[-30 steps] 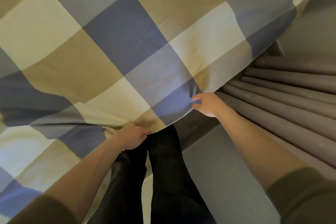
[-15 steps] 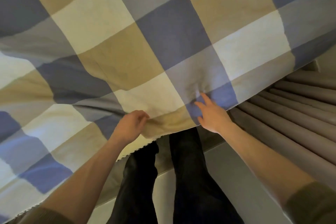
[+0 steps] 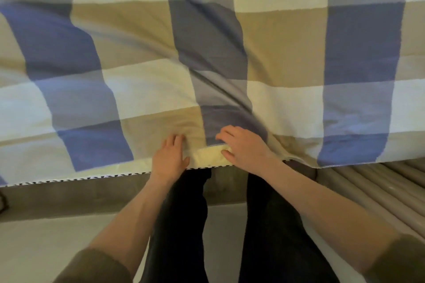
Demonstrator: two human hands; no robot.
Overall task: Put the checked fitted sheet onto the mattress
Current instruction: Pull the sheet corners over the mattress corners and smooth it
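As I am looking down past the trouser legs (image 3: 179, 225), the left hand (image 3: 171, 158) is pressing open-fingered on the checked fitted sheet (image 3: 138, 41), the right hand (image 3: 245, 147) is pinching its hem at mid-frame; the sheet is filling the upper frame.

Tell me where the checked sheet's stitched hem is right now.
Head view: the stitched hem runs along the checked sheet's lower edge, from the left border to the left hand and right hand at centre, directly above the brown bed frame.

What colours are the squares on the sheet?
Blue, tan, cream and grey checks on the sheet, seen from the head camera.
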